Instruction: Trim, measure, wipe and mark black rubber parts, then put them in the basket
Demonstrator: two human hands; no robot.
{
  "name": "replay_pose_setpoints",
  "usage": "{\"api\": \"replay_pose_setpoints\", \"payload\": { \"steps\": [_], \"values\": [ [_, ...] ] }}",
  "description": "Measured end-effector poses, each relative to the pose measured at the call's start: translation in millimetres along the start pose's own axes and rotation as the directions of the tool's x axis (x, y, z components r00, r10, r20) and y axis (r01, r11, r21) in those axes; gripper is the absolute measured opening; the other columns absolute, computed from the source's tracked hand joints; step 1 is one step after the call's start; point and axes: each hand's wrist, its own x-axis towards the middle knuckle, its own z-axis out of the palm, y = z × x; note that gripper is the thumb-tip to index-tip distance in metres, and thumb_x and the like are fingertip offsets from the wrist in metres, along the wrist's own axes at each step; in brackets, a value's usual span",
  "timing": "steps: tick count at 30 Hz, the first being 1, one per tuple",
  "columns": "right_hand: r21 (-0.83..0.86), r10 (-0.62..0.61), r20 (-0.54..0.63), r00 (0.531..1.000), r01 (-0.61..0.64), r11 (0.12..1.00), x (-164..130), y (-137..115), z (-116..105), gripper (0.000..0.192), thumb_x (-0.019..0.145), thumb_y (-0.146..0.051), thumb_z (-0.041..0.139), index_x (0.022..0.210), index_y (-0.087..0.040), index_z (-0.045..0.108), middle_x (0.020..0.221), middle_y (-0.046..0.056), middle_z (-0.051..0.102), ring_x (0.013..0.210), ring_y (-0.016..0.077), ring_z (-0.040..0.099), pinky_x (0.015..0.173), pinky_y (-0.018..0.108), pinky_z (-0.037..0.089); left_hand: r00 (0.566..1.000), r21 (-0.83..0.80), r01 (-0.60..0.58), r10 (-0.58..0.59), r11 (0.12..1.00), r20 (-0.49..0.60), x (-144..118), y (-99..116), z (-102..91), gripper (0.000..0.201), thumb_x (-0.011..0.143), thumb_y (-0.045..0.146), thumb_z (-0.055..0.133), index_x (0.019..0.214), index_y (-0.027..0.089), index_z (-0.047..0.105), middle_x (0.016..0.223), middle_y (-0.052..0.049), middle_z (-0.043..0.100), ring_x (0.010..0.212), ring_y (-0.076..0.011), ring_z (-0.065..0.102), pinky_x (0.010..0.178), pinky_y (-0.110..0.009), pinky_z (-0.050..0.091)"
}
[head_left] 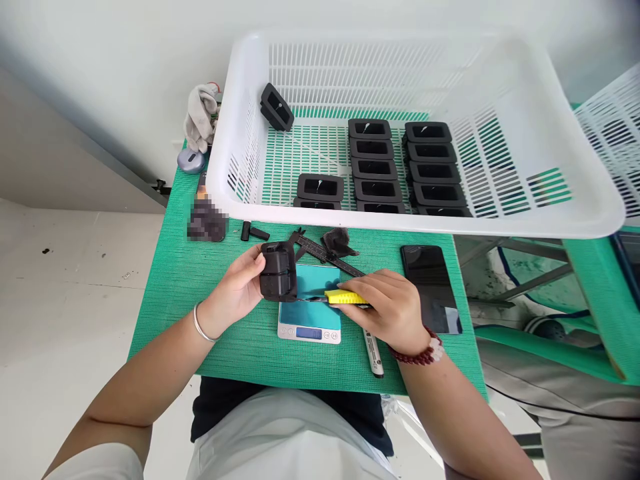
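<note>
Head view: your left hand (235, 290) grips a black plastic housing (278, 270) by its left side, holding it over the left edge of a small digital scale (310, 313) on the green mat (200, 313); your right hand (393, 308) is closed around a yellow-handled utility knife (345, 297), its blade pointing left to the housing's lower edge. Behind the scale lie a caliper (325, 252) and a black scrap (339, 241), with a phone (431, 285) to the right and a marker (373, 348) just under your right wrist. Further back, the white basket (235, 133) holds rows of matching black housings (400, 167), with a glove (200, 117) beside its left wall.
</note>
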Motion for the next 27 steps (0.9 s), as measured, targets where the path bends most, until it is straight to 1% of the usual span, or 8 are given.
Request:
{"api": "replay_pose_setpoints", "payload": {
  "steps": [3, 7, 9, 12, 18, 23, 27],
  "values": [
    [-0.004, 0.005, 0.007, 1.000, -0.005, 1.000, -0.3, 0.9, -0.4, 0.023, 0.091, -0.039, 0.064, 0.089, -0.017, 0.068, 0.073, 0.004, 0.074, 0.061, 0.0130, 0.067, 0.058, 0.027, 0.046, 1.000, 0.018, 0.004, -0.004, 1.000, 0.025, -0.8, 0.3, -0.5, 0.038, 0.075, 0.036, 0.080, 0.105, 0.017, 0.067, 0.089, -0.002, 0.070, 0.073, -0.0141, 0.068, 0.064, -0.024, 0.055],
    [-0.044, 0.045, -0.011, 0.999, -0.046, 0.998, -1.7, 3.0, -2.1, 0.022, 0.087, -0.038, 0.069, 0.088, -0.016, 0.067, 0.072, 0.004, 0.074, 0.061, 0.0143, 0.066, 0.059, 0.028, 0.046, 0.993, 0.083, 0.076, -0.083, 0.994, 0.087, -2.7, 0.4, -1.2, 0.042, 0.069, 0.036, 0.085, 0.101, 0.016, 0.066, 0.084, -0.002, 0.068, 0.068, -0.0128, 0.065, 0.059, -0.022, 0.053],
    [-0.068, 0.065, -0.029, 0.997, -0.067, 0.995, -2.1, 3.6, -2.9, 0.022, 0.086, -0.037, 0.070, 0.088, -0.016, 0.066, 0.071, 0.004, 0.073, 0.059, 0.0144, 0.065, 0.058, 0.028, 0.046, 0.987, 0.111, 0.100, -0.113, 0.989, 0.115, -3.2, 0.1, -1.7, 0.043, 0.068, 0.037, 0.085, 0.099, 0.016, 0.065, 0.083, -0.003, 0.067, 0.068, -0.0127, 0.065, 0.059, -0.021, 0.051],
    [-0.078, 0.078, -0.047, 0.996, -0.082, 0.994, -2.0, 3.2, -3.6, 0.021, 0.085, -0.038, 0.071, 0.087, -0.017, 0.066, 0.070, 0.003, 0.073, 0.059, 0.0140, 0.064, 0.058, 0.028, 0.046, 0.982, 0.125, 0.105, -0.122, 0.987, 0.143, -2.7, 0.0, -2.2, 0.040, 0.069, 0.037, 0.084, 0.096, 0.015, 0.065, 0.080, -0.003, 0.067, 0.067, -0.0122, 0.063, 0.058, -0.021, 0.050],
    [-0.097, 0.085, -0.062, 0.994, -0.090, 0.991, -1.4, 1.9, -3.5, 0.021, 0.083, -0.036, 0.074, 0.086, -0.016, 0.066, 0.070, 0.003, 0.073, 0.060, 0.0146, 0.064, 0.058, 0.028, 0.045, 0.980, 0.116, 0.122, -0.138, 0.986, 0.142, -1.8, 1.8, -2.9, 0.039, 0.068, 0.037, 0.084, 0.093, 0.014, 0.064, 0.077, -0.002, 0.066, 0.064, -0.0115, 0.063, 0.057, -0.019, 0.051],
    [-0.156, 0.107, -0.103, 0.989, -0.123, 0.980, -3.1, 5.0, -4.2, 0.019, 0.085, -0.035, 0.072, 0.085, -0.017, 0.065, 0.069, 0.003, 0.072, 0.059, 0.0152, 0.065, 0.056, 0.028, 0.045, 0.965, 0.145, 0.147, -0.174, 0.978, 0.197, -2.8, 1.4, -3.4, 0.041, 0.069, 0.038, 0.084, 0.096, 0.014, 0.064, 0.077, -0.002, 0.067, 0.063, -0.0114, 0.063, 0.054, -0.019, 0.051],
    [-0.097, 0.084, -0.097, 0.992, -0.094, 0.991, -3.1, 3.9, -5.3, 0.021, 0.086, -0.037, 0.071, 0.087, -0.017, 0.065, 0.069, 0.003, 0.073, 0.059, 0.0149, 0.065, 0.057, 0.028, 0.046, 0.976, 0.127, 0.134, -0.153, 0.983, 0.153, -2.3, 0.9, -3.1, 0.043, 0.067, 0.038, 0.085, 0.099, 0.015, 0.066, 0.082, -0.003, 0.068, 0.068, -0.0119, 0.065, 0.059, -0.019, 0.053]
  ]
}}
